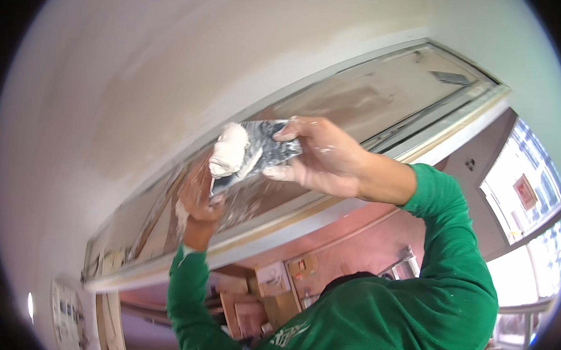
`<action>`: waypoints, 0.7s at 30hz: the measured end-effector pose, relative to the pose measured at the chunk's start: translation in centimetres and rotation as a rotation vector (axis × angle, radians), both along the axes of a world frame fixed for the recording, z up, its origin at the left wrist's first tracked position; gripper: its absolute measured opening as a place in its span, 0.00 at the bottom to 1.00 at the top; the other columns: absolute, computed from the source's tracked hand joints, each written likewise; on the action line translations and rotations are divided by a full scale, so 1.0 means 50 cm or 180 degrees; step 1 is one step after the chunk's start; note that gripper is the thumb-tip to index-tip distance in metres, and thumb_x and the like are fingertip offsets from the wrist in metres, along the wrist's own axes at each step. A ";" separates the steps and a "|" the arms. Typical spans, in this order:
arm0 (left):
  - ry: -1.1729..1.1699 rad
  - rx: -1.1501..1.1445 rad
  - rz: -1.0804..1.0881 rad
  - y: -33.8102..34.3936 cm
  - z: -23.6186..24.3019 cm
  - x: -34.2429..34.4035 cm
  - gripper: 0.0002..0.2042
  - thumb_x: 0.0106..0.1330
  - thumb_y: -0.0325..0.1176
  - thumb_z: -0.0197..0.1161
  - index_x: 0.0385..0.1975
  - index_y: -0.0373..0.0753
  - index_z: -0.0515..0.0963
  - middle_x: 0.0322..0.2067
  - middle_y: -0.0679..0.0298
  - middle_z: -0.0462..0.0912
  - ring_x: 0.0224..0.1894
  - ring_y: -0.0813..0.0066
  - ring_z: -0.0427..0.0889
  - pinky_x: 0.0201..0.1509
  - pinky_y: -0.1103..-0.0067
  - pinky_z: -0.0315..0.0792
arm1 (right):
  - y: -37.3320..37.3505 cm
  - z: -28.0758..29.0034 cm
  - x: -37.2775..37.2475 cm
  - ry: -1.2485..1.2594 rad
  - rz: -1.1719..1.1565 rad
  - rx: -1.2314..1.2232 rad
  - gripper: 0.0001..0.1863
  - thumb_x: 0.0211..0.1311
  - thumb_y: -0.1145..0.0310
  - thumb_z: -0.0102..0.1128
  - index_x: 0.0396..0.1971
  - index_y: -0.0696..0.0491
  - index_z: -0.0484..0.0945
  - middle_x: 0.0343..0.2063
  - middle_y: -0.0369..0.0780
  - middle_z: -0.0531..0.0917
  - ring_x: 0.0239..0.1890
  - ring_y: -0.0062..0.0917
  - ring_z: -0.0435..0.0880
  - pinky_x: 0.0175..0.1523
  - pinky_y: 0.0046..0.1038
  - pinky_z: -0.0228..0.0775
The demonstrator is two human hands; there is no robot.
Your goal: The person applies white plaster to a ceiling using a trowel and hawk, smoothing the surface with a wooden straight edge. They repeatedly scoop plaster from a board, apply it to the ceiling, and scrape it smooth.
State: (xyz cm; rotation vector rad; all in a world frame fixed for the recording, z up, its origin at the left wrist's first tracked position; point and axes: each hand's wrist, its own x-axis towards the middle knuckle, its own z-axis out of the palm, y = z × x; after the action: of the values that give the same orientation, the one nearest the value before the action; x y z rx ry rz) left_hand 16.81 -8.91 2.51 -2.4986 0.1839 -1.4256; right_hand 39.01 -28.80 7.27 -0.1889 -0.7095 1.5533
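Note:
A flat, dark putty scraper blade (266, 143), smeared with white, is held up in front of me between both hands. A thick white lump of putty (230, 151) sits at its left end. My right hand (328, 158) pinches the blade's right side, thumb above and whitened fingers below. At the left end, my left hand (198, 187) is closed round the blade's edge beside the putty, its fingers partly hidden behind the lump. White residue coats the skin of both hands.
Beneath my hands runs a long framed ledge (353, 97) with a dusty recessed top. A second flat blade (450, 77) lies at its far right end. A pale wall (140, 100) rises behind it. Boxes and boards (269, 287) stand lower down; a bright window (524, 179) is at right.

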 end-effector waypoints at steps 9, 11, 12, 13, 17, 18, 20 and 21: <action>0.0072 0.0302 0.1384 0.053 -0.101 -0.072 0.22 0.69 0.40 0.49 0.52 0.25 0.69 0.48 0.44 0.76 0.49 0.52 0.76 0.52 0.64 0.70 | 0.066 0.149 0.443 -0.0386 -0.3460 0.1007 0.15 0.65 0.74 0.37 0.50 0.60 0.65 0.49 0.45 0.73 0.52 0.32 0.74 0.57 0.36 0.67; -0.0082 0.0351 0.1571 0.056 -0.108 -0.062 0.22 0.69 0.40 0.50 0.51 0.25 0.70 0.48 0.44 0.76 0.48 0.52 0.77 0.51 0.64 0.70 | 0.067 0.196 0.609 -0.1300 -0.5586 0.1049 0.16 0.65 0.73 0.39 0.51 0.59 0.66 0.48 0.47 0.73 0.51 0.38 0.73 0.56 0.37 0.63; -0.0148 0.0359 0.1621 0.060 -0.109 -0.055 0.21 0.69 0.40 0.50 0.51 0.25 0.70 0.47 0.44 0.76 0.48 0.52 0.77 0.51 0.64 0.71 | 0.073 0.218 0.675 -0.1745 -0.6885 0.1068 0.16 0.65 0.73 0.40 0.51 0.59 0.66 0.48 0.49 0.73 0.50 0.42 0.72 0.56 0.38 0.61; -0.0199 0.0366 0.1718 0.060 -0.111 -0.057 0.21 0.69 0.40 0.50 0.51 0.25 0.70 0.47 0.44 0.76 0.48 0.52 0.77 0.50 0.64 0.71 | 0.070 0.240 0.724 -0.1634 -0.7284 0.1138 0.16 0.64 0.73 0.40 0.51 0.61 0.66 0.47 0.51 0.73 0.49 0.45 0.71 0.56 0.39 0.60; -0.0396 0.0281 0.2053 0.064 -0.140 -0.081 0.21 0.69 0.39 0.51 0.49 0.25 0.71 0.47 0.44 0.77 0.46 0.52 0.77 0.49 0.64 0.72 | 0.075 0.341 0.836 -0.1086 -0.7968 0.1130 0.20 0.62 0.74 0.40 0.53 0.65 0.64 0.45 0.54 0.72 0.49 0.49 0.68 0.56 0.41 0.59; -0.0416 0.0288 0.2152 0.059 -0.142 -0.090 0.20 0.69 0.39 0.51 0.49 0.25 0.71 0.46 0.44 0.77 0.46 0.52 0.77 0.48 0.64 0.72 | 0.083 0.359 0.857 -0.1024 -0.8110 0.0915 0.21 0.61 0.75 0.41 0.54 0.66 0.63 0.45 0.54 0.72 0.50 0.49 0.68 0.56 0.41 0.59; -0.0461 0.0276 0.2333 0.046 -0.146 -0.108 0.20 0.69 0.39 0.51 0.49 0.25 0.71 0.46 0.44 0.77 0.45 0.52 0.78 0.47 0.64 0.72 | 0.106 0.391 0.890 -0.0911 -0.8372 0.0439 0.24 0.58 0.77 0.43 0.56 0.67 0.60 0.45 0.55 0.72 0.51 0.49 0.67 0.56 0.42 0.59; -0.0524 0.0273 0.2367 0.049 -0.150 -0.109 0.20 0.69 0.39 0.51 0.48 0.25 0.72 0.46 0.44 0.77 0.44 0.52 0.78 0.47 0.64 0.72 | 0.111 0.432 0.923 -0.1143 -0.8603 0.0226 0.26 0.57 0.78 0.45 0.57 0.67 0.59 0.46 0.55 0.71 0.52 0.49 0.67 0.57 0.42 0.59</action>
State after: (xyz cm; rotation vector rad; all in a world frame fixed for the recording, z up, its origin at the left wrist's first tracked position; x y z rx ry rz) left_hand 11.37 -6.47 -4.97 -2.0195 -0.6328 -1.2355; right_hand 85.17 -23.23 28.85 -0.8531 -0.1854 -1.1133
